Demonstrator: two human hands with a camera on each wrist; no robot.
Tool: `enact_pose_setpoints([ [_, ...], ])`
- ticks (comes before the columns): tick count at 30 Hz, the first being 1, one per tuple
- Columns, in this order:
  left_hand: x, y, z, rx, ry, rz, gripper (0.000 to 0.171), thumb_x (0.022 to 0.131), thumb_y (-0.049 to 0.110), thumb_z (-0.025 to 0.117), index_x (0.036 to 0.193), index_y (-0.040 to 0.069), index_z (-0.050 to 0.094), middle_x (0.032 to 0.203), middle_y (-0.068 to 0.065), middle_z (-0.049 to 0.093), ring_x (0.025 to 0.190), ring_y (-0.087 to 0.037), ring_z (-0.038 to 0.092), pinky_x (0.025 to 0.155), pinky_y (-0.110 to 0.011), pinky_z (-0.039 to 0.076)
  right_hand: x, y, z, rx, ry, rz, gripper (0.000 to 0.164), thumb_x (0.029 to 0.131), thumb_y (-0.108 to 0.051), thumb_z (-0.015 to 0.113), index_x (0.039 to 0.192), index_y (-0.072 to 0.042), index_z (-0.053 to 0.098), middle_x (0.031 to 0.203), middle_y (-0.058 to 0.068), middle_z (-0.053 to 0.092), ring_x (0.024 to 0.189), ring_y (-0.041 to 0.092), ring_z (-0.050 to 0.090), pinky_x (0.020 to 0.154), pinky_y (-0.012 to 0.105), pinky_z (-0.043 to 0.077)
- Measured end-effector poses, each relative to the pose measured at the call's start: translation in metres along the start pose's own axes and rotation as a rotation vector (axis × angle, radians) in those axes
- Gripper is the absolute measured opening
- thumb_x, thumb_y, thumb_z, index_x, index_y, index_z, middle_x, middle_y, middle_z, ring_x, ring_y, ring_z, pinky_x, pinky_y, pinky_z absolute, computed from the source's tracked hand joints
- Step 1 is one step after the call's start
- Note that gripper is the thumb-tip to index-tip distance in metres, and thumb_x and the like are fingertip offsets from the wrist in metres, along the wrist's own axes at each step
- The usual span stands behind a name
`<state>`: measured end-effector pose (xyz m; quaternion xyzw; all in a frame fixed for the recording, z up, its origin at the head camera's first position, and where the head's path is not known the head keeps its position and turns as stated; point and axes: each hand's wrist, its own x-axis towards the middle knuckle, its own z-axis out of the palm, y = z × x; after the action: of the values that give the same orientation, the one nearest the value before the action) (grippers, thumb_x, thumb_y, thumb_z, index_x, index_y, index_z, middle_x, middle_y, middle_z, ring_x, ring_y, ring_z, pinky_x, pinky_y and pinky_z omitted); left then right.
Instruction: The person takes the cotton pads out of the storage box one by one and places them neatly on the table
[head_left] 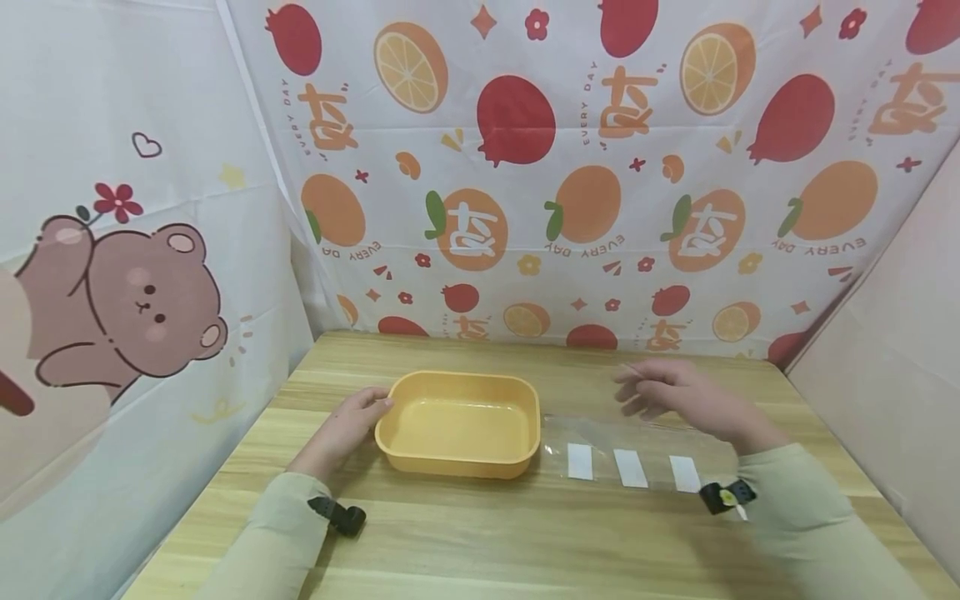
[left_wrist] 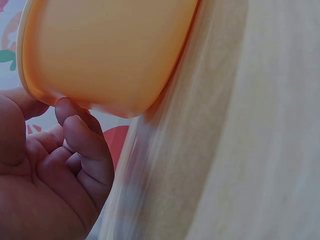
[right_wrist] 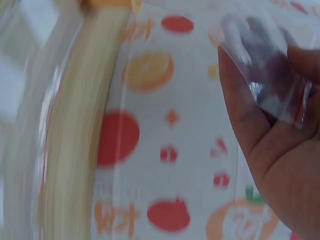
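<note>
A yellow rectangular plastic basin (head_left: 457, 468) stands on the table, with nothing inside it. At its left end my left hand (head_left: 347, 429) grips the rim; in the left wrist view curled fingertips (left_wrist: 75, 120) sit at the basin's edge. My right hand (head_left: 671, 393) is raised over the table to the right of the basin. It holds a small clear zip bag (right_wrist: 275, 97) with a red seal line, thumb and fingers around it in the right wrist view. Below that hand, clear plastic bags with white labels (head_left: 631, 468) lie in a row beside the basin.
The wood-grain table (head_left: 465, 542) meets a fruit-print cloth (head_left: 517, 250) at its back edge. A bear-print cloth (head_left: 255, 192) hangs on the left and a plain pale one (head_left: 892, 350) on the right. Dark wrist cameras (head_left: 341, 515) are strapped over the sleeves.
</note>
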<state>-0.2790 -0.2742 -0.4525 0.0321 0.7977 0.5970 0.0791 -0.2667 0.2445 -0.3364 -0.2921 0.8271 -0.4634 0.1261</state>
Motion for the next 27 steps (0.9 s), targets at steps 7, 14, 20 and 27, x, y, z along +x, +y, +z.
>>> enact_pose_setpoints([
  [7,0.001,-0.003,-0.001,0.023,0.017,-0.029,0.05,0.108,0.032,0.049,0.146,-0.001,0.045,0.131,-0.022,0.06,0.1,-0.027,0.069,0.083,-0.039,0.059,-0.044,0.014,-0.04,-0.08,-0.127,0.099,0.029,0.108,-0.013,0.048,0.132,-0.005,0.063,0.111,0.017,0.07,0.092,0.031,0.071,0.076,0.041,0.06],
  [14,0.0,-0.004,-0.001,0.022,0.022,-0.03,0.05,0.108,0.033,0.049,0.146,0.0,0.046,0.131,-0.021,0.06,0.099,-0.026,0.069,0.083,-0.039,0.058,-0.081,0.033,-0.073,-0.044,-0.23,0.325,0.033,0.103,-0.001,0.038,0.12,-0.003,0.067,0.095,0.02,0.068,0.077,0.032,0.068,0.062,0.043,0.06],
  [20,-0.001,-0.003,0.0,0.019,0.012,-0.017,0.051,0.108,0.032,0.049,0.146,-0.002,0.045,0.132,-0.023,0.059,0.101,-0.027,0.068,0.083,-0.039,0.058,-0.113,0.068,-0.096,-0.041,-0.267,0.485,0.024,0.096,-0.003,0.046,0.105,-0.005,0.068,0.077,0.009,0.064,0.058,0.014,0.058,0.052,0.029,0.053],
  [27,0.001,-0.003,-0.001,0.015,0.006,-0.013,0.051,0.108,0.032,0.049,0.145,-0.002,0.046,0.132,-0.024,0.058,0.102,-0.027,0.068,0.083,-0.039,0.059,-0.138,0.119,-0.11,-0.121,-0.207,0.653,0.02,0.084,0.002,0.047,0.089,-0.004,0.065,0.067,0.003,0.057,0.053,0.008,0.043,0.047,0.018,0.032],
])
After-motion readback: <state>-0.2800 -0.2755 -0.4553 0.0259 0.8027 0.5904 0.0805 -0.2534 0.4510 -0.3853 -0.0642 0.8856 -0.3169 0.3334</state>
